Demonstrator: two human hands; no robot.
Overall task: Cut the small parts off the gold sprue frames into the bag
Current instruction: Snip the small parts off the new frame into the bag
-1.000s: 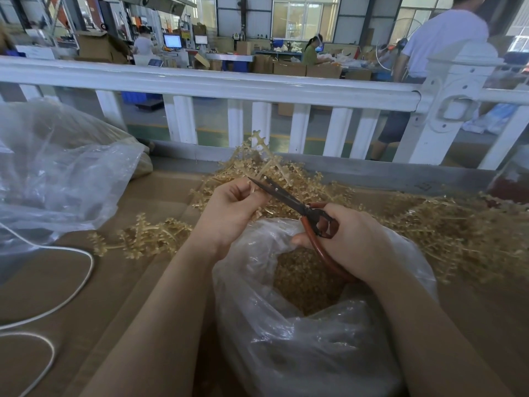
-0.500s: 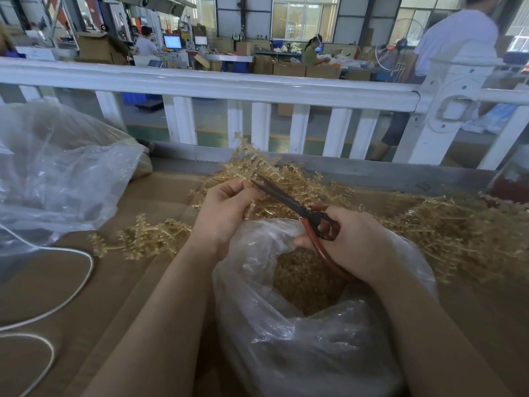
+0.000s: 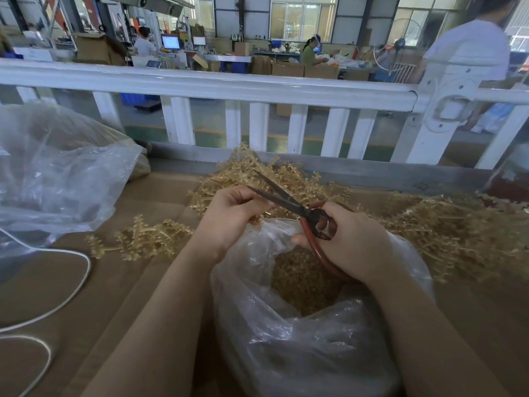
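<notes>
Head view: right hand (image 3: 355, 242) curled through the red handles of the scissors (image 3: 289, 200), grip closed on them, blades parted and aimed toward 10 o'clock. Left hand (image 3: 229, 216) at 9 o'clock of the blades, fingers curled in, lower blade tip touching them; a held piece hidden, can't tell. Open clear bag (image 3: 286, 333) directly beneath both hands, cut gold parts (image 3: 297, 279) heaped inside. Gold sprue frames (image 3: 458, 224) piled on the cardboard-covered table (image 3: 120, 282) from 12 to 3 o'clock, loose frame (image 3: 143, 239) at 9 o'clock.
</notes>
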